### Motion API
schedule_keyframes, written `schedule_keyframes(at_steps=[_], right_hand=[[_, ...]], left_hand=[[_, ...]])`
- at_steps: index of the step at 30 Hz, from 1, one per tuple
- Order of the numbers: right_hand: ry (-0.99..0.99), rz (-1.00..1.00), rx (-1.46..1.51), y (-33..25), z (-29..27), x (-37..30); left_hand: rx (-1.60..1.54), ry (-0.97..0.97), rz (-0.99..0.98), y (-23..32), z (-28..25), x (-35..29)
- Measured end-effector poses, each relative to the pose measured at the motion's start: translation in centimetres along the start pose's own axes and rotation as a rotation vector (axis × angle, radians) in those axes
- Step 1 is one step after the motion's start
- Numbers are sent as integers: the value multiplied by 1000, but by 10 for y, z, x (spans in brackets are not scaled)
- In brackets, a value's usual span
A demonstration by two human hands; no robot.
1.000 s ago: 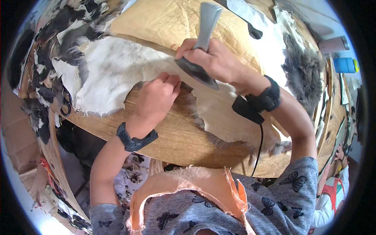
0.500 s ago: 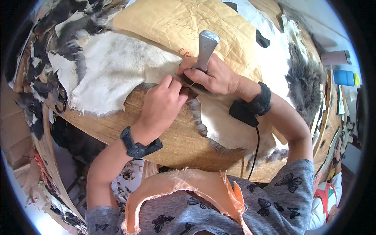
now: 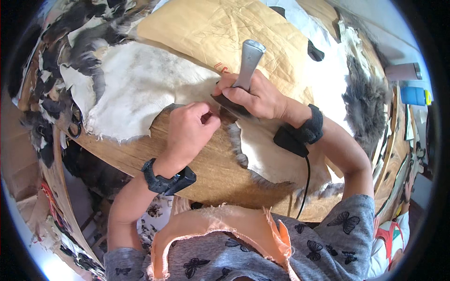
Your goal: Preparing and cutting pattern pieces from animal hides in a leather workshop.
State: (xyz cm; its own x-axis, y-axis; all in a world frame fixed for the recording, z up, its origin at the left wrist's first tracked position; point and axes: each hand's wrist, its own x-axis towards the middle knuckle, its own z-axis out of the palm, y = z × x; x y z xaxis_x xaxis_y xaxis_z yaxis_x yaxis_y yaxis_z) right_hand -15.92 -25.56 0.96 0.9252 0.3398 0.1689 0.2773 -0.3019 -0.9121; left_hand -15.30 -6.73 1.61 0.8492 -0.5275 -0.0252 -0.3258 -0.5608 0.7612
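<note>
My right hand (image 3: 265, 97) is wrapped round a knife (image 3: 250, 63); its metal handle sticks up from the fist and its dark, broad blade shows below the fingers, over the pelt. Pale skin side up, the fur pelt (image 3: 133, 89) spreads out left of my hands, and a pale pelt piece with a grey fur fringe (image 3: 276, 152) lies to the right. Close to the blade, my left hand (image 3: 190, 133) is closed, thumb and finger pinched together at the pelt's edge. Whatever is between those fingertips is too small or hidden to tell.
Under the pelts is a wooden table (image 3: 206, 178). Brown paper (image 3: 187, 23) lies beyond my hands. Grey fur (image 3: 365, 103) is at the right, dark fur scraps (image 3: 51, 105) at the left. Scissor handles (image 3: 75, 126) show at the left edge. A cable (image 3: 307, 187) hangs from my right wristband.
My left hand has moved slightly down and left, away from the blade. The right hand with the knife has shifted very little, and more of the dark blade shows.
</note>
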Motion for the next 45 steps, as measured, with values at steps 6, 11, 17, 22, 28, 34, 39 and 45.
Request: schedule_keyframes(at_steps=[6,11,17,22,28,34,39,45], right_hand=[[-31,77,11,-2,-2,-2],[-191,42,-136,-2,-7,-4],[-127,-53,-139,-4,0,3],[-100,-45,-186,2,6,20],[-6,-162,-199,9,20,61],[42,-158,-288,14,31,118],[16,-209,-195,23,33,137],[21,-170,-214,26,35,135]], left_hand=[[-64,-41,-40,-1,-1,-1],[-52,-17,-64,-5,-8,1],[-98,36,112,-1,-11,1],[-196,-18,101,-2,-23,3],[-529,-56,-59,-2,-51,3],[-509,-29,-113,8,-114,8],[-294,-195,119,-12,-116,22],[210,33,212,-57,-77,46]])
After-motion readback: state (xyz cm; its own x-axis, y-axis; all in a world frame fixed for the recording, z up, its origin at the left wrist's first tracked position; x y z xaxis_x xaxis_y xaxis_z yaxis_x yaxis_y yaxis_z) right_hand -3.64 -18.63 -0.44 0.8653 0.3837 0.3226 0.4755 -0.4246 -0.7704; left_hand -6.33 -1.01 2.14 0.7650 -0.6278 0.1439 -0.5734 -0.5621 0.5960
